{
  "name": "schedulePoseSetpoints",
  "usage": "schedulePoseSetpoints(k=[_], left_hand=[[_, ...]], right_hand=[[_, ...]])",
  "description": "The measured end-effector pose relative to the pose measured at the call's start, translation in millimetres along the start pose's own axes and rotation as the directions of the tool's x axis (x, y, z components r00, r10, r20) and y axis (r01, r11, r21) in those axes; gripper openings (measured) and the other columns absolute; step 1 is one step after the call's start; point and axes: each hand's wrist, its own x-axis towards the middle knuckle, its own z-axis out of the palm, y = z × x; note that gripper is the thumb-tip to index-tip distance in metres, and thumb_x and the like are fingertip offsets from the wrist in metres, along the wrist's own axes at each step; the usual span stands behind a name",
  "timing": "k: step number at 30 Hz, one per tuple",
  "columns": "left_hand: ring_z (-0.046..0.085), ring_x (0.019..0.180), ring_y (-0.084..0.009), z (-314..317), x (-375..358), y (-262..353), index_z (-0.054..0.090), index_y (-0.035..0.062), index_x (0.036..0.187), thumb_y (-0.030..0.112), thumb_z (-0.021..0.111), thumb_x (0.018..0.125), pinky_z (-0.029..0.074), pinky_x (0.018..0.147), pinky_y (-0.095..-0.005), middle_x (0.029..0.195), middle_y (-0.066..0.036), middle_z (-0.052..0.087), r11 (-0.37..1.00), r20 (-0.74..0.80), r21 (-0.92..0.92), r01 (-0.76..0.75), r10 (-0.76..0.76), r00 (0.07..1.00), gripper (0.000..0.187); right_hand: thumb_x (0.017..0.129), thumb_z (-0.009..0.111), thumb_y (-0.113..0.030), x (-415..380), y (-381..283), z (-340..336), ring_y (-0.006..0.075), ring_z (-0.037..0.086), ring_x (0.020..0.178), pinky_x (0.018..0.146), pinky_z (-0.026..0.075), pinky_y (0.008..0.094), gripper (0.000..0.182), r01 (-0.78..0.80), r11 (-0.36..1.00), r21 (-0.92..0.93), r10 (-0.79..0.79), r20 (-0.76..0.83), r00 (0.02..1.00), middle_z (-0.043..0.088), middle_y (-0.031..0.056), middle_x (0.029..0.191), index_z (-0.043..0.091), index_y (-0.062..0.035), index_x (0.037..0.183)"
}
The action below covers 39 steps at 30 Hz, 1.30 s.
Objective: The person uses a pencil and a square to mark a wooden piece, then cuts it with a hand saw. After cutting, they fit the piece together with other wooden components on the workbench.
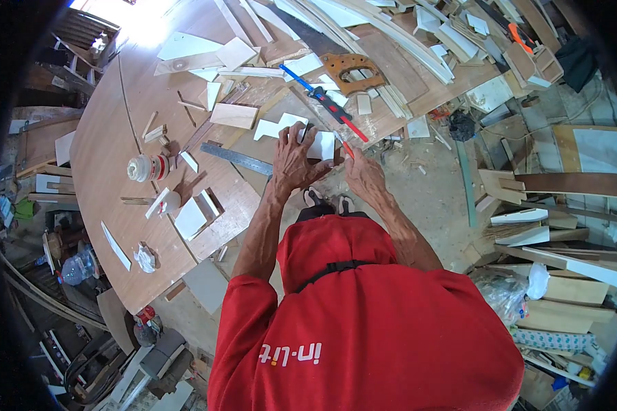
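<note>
My left hand [295, 159] presses a white-faced piece of board [320, 146] at the table's near edge, its fingers bent over the piece. My right hand [365, 175] is closed around a slim red-handled tool [349, 149], whose tip points toward the board's right edge. The tool's exact kind is too small to make out. Left of my left hand lies a steel ruler [234, 158]. Just beyond both hands rests a small blue, black and red saw [322, 101]. Farther out is a handsaw with a wooden handle [353, 74].
Offcuts and a wood block [234, 116] lie about the brown tabletop [110, 219]. A jar [147, 167] stands at left, near a crumpled white wad [144, 257]. Long strips [384, 34] extend along the far side. Boards [555, 188] are stacked on the right.
</note>
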Motion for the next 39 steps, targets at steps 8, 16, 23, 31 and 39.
schedulePoseSetpoints(k=[8,16,23,31,39], left_hand=[[0.035,0.124,-0.0379,-8.1,-2.1,3.0,0.048,0.009,0.137,0.061,0.075,0.06,0.037,0.099,-0.0507,0.137,-0.012,0.042,0.993,0.095,0.117,0.007,-0.018,0.995,0.097],[0.036,0.124,-0.0374,-8.8,-2.9,-0.4,0.049,0.0141,0.136,0.06,0.075,0.06,0.037,0.097,-0.0525,0.136,-0.008,0.044,0.997,0.056,0.074,-0.02,0.015,0.998,0.092],[0.036,0.125,-0.0387,-10.6,-3.3,-1.1,0.05,0.016,0.135,0.06,0.075,0.061,0.035,0.098,-0.0539,0.135,-0.009,0.044,0.998,0.06,0.052,-0.037,0.033,0.998,0.089],[0.035,0.125,-0.0394,-11.7,-2.6,-1.2,0.052,0.0176,0.133,0.056,0.078,0.06,0.036,0.097,-0.055,0.134,-0.008,0.044,0.999,0.072,0.031,-0.022,0.019,0.997,0.086],[0.036,0.125,-0.0399,-7.8,-2.4,-4.3,0.052,0.0179,0.132,0.054,0.079,0.059,0.037,0.095,-0.0554,0.133,-0.008,0.044,0.999,0.044,0.008,-0.043,0.043,0.998,0.086]], right_hand=[[0.095,0.047,-0.027,-0.4,2.8,4.3,0.0441,0.065,0.075,0.072,0.051,0.0519,0.039,0.026,0.999,-0.019,-0.027,-0.043,0.999,0.065,0.026,0.078,0.047,-0.0042,0.126],[0.091,0.053,-0.022,-0.4,8.2,10.8,0.0373,0.066,0.073,0.068,0.053,0.0447,0.04,0.077,0.995,-0.061,-0.083,-0.096,0.992,0.065,0.0188,0.077,0.046,-0.0072,0.128],[0.091,0.053,-0.022,-1.5,4.7,5.9,0.0401,0.066,0.073,0.068,0.053,0.0463,0.043,0.009,0.993,-0.114,-0.009,0.005,1.0,0.065,0.0207,0.077,0.043,-0.0071,0.13],[0.094,0.046,-0.027,1.0,6.6,7.8,0.0437,0.065,0.076,0.07,0.051,0.0522,0.041,-0.003,1.0,-0.028,0.003,-0.006,1.0,0.066,0.0248,0.081,0.046,-0.0042,0.129],[0.094,0.046,-0.025,-0.5,1.3,4.4,0.0436,0.065,0.079,0.074,0.051,0.0514,0.041,0.002,0.999,-0.05,-0.002,0.0,1.0,0.067,0.0244,0.084,0.046,-0.0039,0.129]])
